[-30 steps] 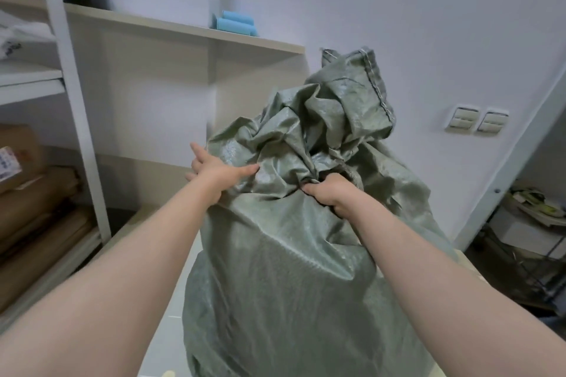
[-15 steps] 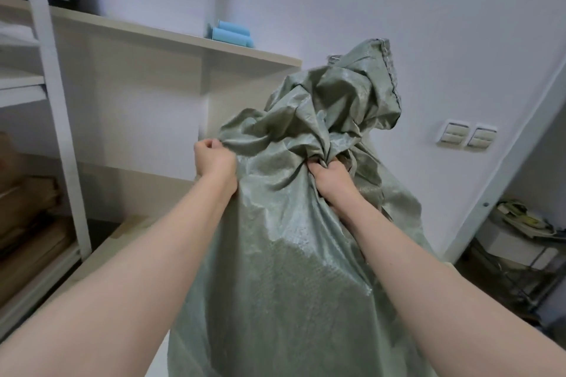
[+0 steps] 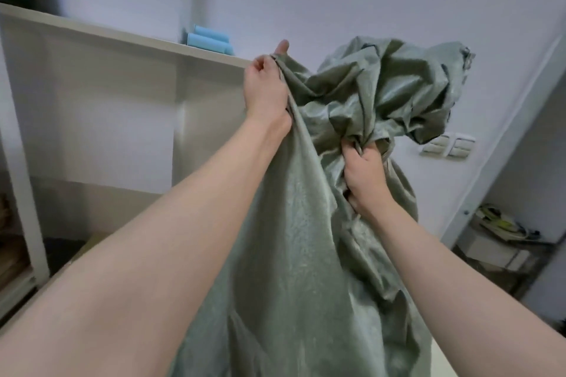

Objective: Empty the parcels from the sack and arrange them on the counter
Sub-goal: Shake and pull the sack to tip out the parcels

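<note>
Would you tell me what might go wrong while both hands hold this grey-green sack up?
The left hand and right hand each grip only a bunched fold of the grey-green woven plastic sack; it may slip free.
The left hand is near the pale shelf bearing light blue rolls; a swing might knock them.
The sack's lower end is out of view; parcels may spill unseen.

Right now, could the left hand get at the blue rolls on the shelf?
Probably not yet: the left hand grips the green sack; nothing else blocks the blue rolls.
</note>
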The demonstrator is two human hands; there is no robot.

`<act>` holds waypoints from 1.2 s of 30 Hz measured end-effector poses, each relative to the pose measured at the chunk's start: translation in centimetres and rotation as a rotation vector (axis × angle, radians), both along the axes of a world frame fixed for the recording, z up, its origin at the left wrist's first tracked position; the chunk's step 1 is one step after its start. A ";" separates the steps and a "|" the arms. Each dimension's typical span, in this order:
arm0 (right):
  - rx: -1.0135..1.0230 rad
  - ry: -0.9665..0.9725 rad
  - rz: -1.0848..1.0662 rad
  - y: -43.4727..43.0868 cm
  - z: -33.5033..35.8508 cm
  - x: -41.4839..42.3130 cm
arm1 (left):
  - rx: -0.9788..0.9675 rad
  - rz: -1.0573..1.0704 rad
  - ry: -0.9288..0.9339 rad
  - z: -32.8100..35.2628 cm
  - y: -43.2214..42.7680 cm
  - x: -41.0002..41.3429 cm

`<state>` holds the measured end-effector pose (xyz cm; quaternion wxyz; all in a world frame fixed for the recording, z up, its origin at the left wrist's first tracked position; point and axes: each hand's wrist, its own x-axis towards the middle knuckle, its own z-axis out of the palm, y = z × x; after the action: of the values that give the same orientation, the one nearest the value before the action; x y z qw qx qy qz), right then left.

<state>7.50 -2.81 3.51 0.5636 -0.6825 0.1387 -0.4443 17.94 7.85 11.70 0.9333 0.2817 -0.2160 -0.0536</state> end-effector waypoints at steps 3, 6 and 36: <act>0.015 0.113 -0.004 -1.1 -2.2 0.3 | 0.311 0.117 -0.108 -2.4 -2.4 1.1; -0.087 0.354 -0.021 -1.0 -4.8 1.3 | 0.818 0.264 -0.198 -8.4 -3.6 2.7; -0.346 0.672 -0.266 -8.3 -7.9 -11.9 | 1.533 0.727 -0.531 -11.4 -4.5 -13.4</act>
<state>-4.45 -11.06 -4.39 0.3012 -0.8505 0.3257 -0.2825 4.57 3.30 0.26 0.3667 0.8834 -0.2272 0.1832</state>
